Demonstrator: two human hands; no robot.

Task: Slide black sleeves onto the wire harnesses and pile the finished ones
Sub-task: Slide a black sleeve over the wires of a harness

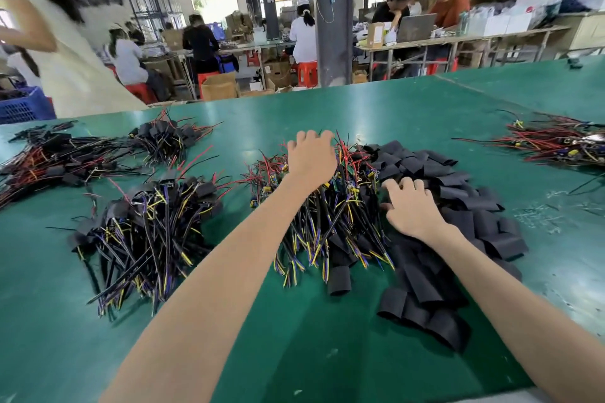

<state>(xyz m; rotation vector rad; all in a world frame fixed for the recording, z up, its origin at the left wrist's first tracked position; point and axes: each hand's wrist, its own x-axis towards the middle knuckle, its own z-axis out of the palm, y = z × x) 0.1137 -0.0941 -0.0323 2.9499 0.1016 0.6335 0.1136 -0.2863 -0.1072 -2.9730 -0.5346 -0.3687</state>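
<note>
Green desk (294, 353). Near right: black sleeve heap (425, 291); my right hand (413, 208) lies on it, fingers spread, gripping nothing visible. Near left: finished pile (147, 226), sleeves on. Middle: bare harness pile (327, 216); my left hand (311, 159) at its far edge, fingers curled down into wires, grip hidden, cannot tell. Farther: 2 sleeved piles (163, 141) left, 1 far bare pile (563, 141) right. People (302, 33) working behind.

The green bench (49, 353) runs back toward a dark pillar (332, 26). Beyond, workers (302, 36) sit on red stools (307, 73) among cardboard boxes (218, 87); a laptop (415, 27) stands open on a far table (465, 38). A blue crate (23, 106) sits far left, past the bench edge.
</note>
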